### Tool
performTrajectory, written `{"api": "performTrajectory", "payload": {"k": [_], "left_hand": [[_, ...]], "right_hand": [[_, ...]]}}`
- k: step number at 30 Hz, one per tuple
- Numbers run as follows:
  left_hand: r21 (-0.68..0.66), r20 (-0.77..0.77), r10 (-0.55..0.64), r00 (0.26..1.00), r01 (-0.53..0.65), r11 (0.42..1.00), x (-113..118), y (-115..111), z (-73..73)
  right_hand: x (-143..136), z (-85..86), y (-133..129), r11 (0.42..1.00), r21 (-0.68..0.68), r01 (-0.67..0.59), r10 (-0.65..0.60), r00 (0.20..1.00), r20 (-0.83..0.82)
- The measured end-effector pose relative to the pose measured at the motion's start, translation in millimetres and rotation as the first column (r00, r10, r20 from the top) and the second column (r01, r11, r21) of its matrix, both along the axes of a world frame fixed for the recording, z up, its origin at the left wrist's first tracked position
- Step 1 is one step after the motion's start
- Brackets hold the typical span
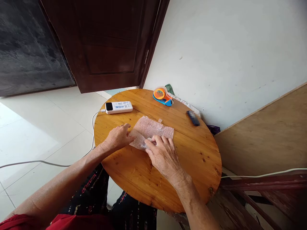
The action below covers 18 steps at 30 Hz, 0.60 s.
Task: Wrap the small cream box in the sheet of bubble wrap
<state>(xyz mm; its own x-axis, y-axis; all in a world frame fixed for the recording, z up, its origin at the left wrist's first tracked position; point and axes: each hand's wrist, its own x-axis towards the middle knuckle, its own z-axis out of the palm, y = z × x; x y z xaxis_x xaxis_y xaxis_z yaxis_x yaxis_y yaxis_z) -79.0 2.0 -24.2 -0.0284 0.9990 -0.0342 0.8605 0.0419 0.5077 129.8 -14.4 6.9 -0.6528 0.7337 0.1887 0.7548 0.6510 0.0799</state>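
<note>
A sheet of pinkish clear bubble wrap (150, 127) lies on the round wooden table (192, 159), its near edge partly folded over. My right hand (163, 155) rests on the near right part of the wrap, fingers bent and pressed on the folded edge; whatever lies under them is hidden. At the wrap's left edge is my left hand (120, 136), with thumb and fingers apart and nothing held between them.
A white power bank (119, 107) with a cable sits at the table's back left. An orange and blue tape dispenser (163, 95) stands at the back. Right of it lies a dark, pixelated object (193, 118). A wall and door stand beyond.
</note>
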Motion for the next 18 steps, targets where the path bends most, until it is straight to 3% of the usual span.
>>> {"api": "performTrajectory", "payload": {"k": [4, 9, 12, 16, 18], "left_hand": [[-0.114, 0.001, -0.002, 1.000, 0.002, 0.993, -1, 1, 7.7], [-0.190, 0.185, 0.007, 0.983, 0.028, 0.981, -5, 8, 2.9], [-0.148, 0.309, 0.003, 0.951, 0.045, 0.988, -4, 9, -0.4], [0.014, 0.415, -0.043, 0.909, 0.041, 0.999, 8, 7, 1.6], [0.012, 0.493, -0.032, 0.869, 0.030, 0.999, 18, 6, 4.0]], "right_hand": [[-1, 3.7, 3, 0.999, -0.050, 0.012, -0.010, 1.000, 0.028], [-5, 9.6, 8, 0.996, -0.092, -0.001, 0.008, 0.998, 0.069], [-8, 14.2, 10, 0.995, -0.101, -0.002, 0.012, 0.995, 0.100], [-11, 15.1, 8, 0.994, -0.107, 0.021, -0.008, 0.992, 0.123], [-11, 10.8, 6, 0.995, -0.083, 0.054, -0.047, 0.995, 0.089]]}}
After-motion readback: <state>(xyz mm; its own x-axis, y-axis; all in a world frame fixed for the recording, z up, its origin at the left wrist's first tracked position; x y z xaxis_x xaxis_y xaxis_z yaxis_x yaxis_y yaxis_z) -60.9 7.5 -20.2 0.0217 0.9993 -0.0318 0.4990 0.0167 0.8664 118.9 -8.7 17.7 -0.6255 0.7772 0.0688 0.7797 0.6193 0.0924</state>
